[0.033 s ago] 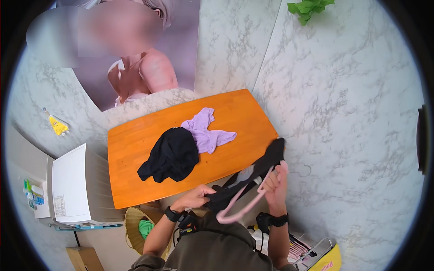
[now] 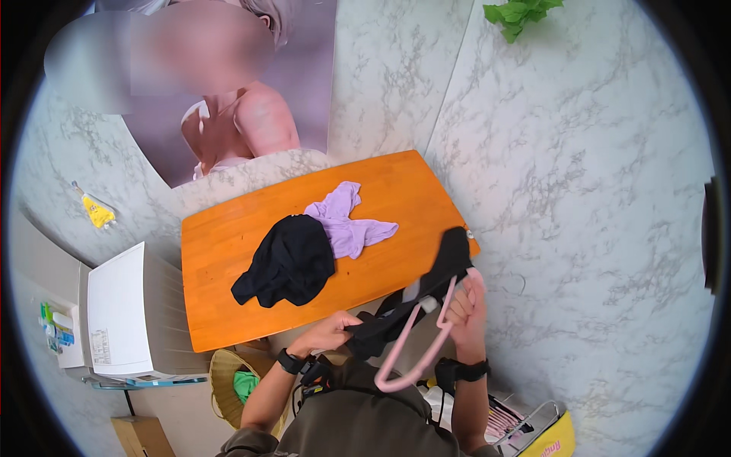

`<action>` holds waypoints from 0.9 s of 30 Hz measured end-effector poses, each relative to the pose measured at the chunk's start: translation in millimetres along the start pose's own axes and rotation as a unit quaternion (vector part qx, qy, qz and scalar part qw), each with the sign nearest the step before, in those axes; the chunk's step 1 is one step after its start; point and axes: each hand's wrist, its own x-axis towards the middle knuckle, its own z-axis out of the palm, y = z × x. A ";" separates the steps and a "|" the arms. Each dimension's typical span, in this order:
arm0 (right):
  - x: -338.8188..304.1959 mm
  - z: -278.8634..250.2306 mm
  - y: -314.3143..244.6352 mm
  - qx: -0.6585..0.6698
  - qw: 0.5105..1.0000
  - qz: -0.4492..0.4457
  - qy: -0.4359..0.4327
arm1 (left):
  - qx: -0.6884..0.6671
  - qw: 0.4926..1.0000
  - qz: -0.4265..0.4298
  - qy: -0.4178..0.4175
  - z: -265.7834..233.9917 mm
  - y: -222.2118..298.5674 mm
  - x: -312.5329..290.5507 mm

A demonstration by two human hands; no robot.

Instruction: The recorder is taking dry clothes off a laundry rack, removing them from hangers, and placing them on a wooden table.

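Observation:
Over the table's near right edge I hold up a black garment (image 2: 388,324) with a grey patch and a small white spot near its middle. My left hand (image 2: 333,332) pinches its left end. Closed round a pink clothes hanger (image 2: 411,372), my right hand (image 2: 467,308) is beside the garment's right end. One arm of the hanger angles down in front of the cloth; part of the hanger is hidden by my fingers. Crumpled on the orange wooden table (image 2: 403,179) are another black garment (image 2: 288,263) and a small light purple garment (image 2: 349,221), which touch.
Below the table's left side stands a wicker basket (image 2: 221,381) with green cloth inside. A white top-lid appliance (image 2: 118,312) is at the left, above a cardboard box (image 2: 142,436). Several pink hangers (image 2: 509,419) lie near a yellow bag (image 2: 550,438) at lower right. A marble-patterned wall (image 2: 594,190) rises close on the right.
The pink hanger has shifted slightly right and down, tilting with my right hand. The black garment's far end has swung left. My left hand has barely moved.

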 end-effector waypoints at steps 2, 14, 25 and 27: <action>-6.9 5.9 -12.0 -0.063 0.997 0.047 0.013 | -0.007 1.000 0.005 0.003 1.2 1.9 0.2; -54.6 58.6 -23.5 -0.169 0.909 0.370 -0.095 | 0.194 0.952 0.092 0.218 -6.5 28.2 18.2; -65.6 65.4 -16.3 -0.196 0.892 0.397 -0.094 | 0.363 0.834 0.157 0.384 -26.9 32.9 18.7; -66.2 63.9 -20.7 -0.181 0.900 0.388 -0.082 | 0.355 0.849 0.111 0.375 -31.1 31.6 15.2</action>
